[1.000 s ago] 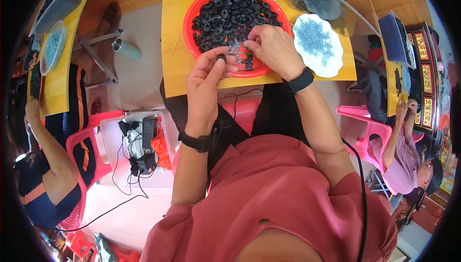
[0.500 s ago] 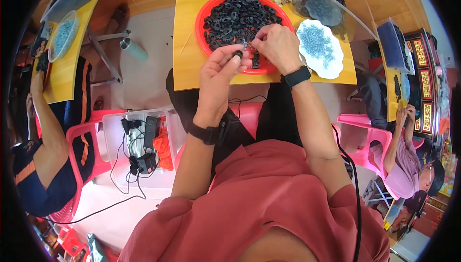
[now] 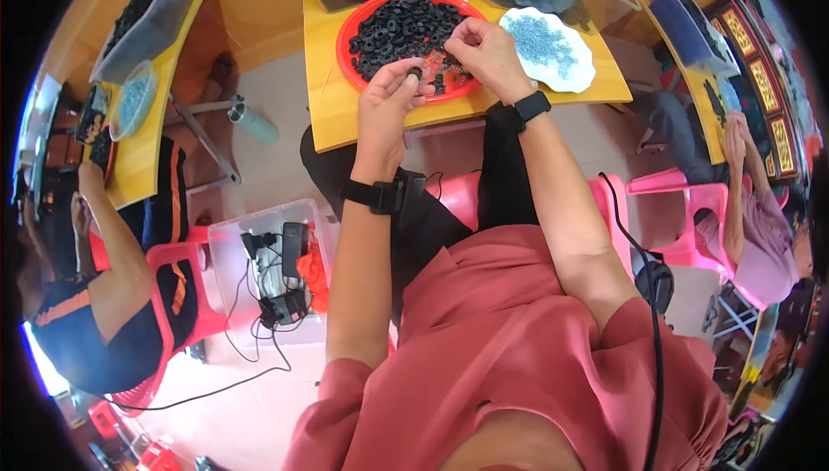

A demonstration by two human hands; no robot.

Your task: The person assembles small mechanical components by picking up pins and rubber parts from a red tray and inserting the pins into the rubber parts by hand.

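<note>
Your left hand (image 3: 387, 101) fingers pinch one black ring (image 3: 415, 73) over the red tray (image 3: 349, 32), your right hand (image 3: 488, 50) fingers look closed on something too small to tell; loosen and it could drop off the bench (image 3: 321, 108).

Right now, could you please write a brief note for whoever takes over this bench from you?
Left hand: pinching one small black ring between its fingertips, over the near edge of the red tray.
Right hand: fingertips closed above the tray's right half; what they grip is too small to tell.
Things: the red tray, full of black rings, is on the yellow table. A white dish of small grey-blue parts lies to its right. Clear bins stand behind.
Done: one ring picked up.
Left: most rings are in the tray.
</note>
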